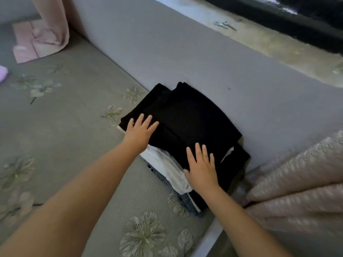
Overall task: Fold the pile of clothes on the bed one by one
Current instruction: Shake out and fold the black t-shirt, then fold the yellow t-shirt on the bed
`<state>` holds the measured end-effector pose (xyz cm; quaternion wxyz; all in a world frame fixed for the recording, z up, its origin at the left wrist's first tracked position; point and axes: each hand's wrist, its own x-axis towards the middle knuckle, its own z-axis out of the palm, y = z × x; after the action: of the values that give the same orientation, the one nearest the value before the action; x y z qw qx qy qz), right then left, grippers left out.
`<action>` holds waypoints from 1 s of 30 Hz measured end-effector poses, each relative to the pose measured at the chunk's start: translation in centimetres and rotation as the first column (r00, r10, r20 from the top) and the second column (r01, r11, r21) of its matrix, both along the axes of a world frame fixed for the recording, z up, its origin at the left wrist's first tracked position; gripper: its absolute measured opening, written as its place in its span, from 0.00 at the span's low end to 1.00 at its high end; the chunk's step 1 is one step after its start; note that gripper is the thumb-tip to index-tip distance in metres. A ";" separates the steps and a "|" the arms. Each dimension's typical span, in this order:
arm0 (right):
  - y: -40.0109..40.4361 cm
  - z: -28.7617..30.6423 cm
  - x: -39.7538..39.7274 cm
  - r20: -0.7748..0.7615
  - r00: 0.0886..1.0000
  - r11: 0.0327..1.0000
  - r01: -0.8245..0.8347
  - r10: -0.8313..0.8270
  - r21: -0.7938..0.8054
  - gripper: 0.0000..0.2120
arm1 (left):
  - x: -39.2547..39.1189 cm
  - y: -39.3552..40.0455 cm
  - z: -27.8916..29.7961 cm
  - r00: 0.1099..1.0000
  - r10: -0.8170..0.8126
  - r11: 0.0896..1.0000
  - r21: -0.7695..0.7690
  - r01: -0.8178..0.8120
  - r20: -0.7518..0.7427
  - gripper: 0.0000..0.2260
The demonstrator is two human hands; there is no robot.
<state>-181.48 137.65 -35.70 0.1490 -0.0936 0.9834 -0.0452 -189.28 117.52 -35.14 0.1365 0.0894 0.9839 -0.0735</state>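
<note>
Stack of folded clothes on the bed (78,115), set against the grey padded side panel (185,58). The step in hand, as it appears, is settling a folded black garment (187,115) onto the stack; to do it well, both palms should be pressing down evenly and sweeping outward, so that the edges are lining up with the layers below and no crease is being trapped.

Left grip: the left hand (140,131) is lying flat, fingers straight and slightly spread, clasping nothing, resting on the garment's near-left corner. Beneath and between the two hands a white garment (163,162) is showing under the black one, with darker layers below it.

Right grip: the right hand (201,167) is likewise flat, fingers extended and apart, pressing the garment's near edge. Just right of this hand a pale textured blanket (297,184) is lying beside the stack.
</note>
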 end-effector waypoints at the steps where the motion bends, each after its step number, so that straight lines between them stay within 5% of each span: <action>1: -0.1 -1.4 -0.3 0.011 1.000 1.000 -0.011 0.011 0.002 0.31 | 0.8 0.7 -1.6 0.998 -0.029 0.997 0.075 0.025 0.050 0.29; 4: 0.2 -3.8 -0.9 -0.044 0.998 0.998 -0.049 0.048 -0.024 0.30 | 2.0 2.4 -4.5 1.000 -0.011 0.954 0.299 0.012 -0.007 0.24; 7: 1.0 -4.4 -1.5 -0.071 0.990 0.992 -0.120 0.118 -0.029 0.30 | 2.2 2.6 -5.3 0.997 0.066 0.937 0.346 -0.048 -0.040 0.24; 13: 1.3 -2.6 -1.8 -0.030 0.982 0.978 -0.183 0.187 0.103 0.30 | 3.8 2.5 -2.6 0.993 0.120 0.977 0.178 -0.116 -0.008 0.27; 17: -1.8 1.6 -1.9 -0.248 0.840 0.874 -0.478 0.483 0.081 0.24 | 6.9 0.1 1.4 0.950 0.311 0.944 0.119 -0.307 -0.017 0.24; 23: -14.0 8.9 1.6 -0.375 0.601 0.634 -0.772 0.706 -0.045 0.21 | 17.6 -7.6 7.9 0.698 0.695 0.719 0.176 -0.672 -0.176 0.19; 30: -28.2 14.9 15.9 -0.422 0.326 0.277 -0.945 0.846 -0.175 0.23 | 39.3 -14.4 15.4 0.302 0.904 0.370 0.198 -0.908 -0.304 0.19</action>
<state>-165.59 109.49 -20.83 0.0030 -0.6669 0.7327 -0.1358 -150.03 103.11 -19.75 -0.0295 -0.4943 0.8688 -0.0046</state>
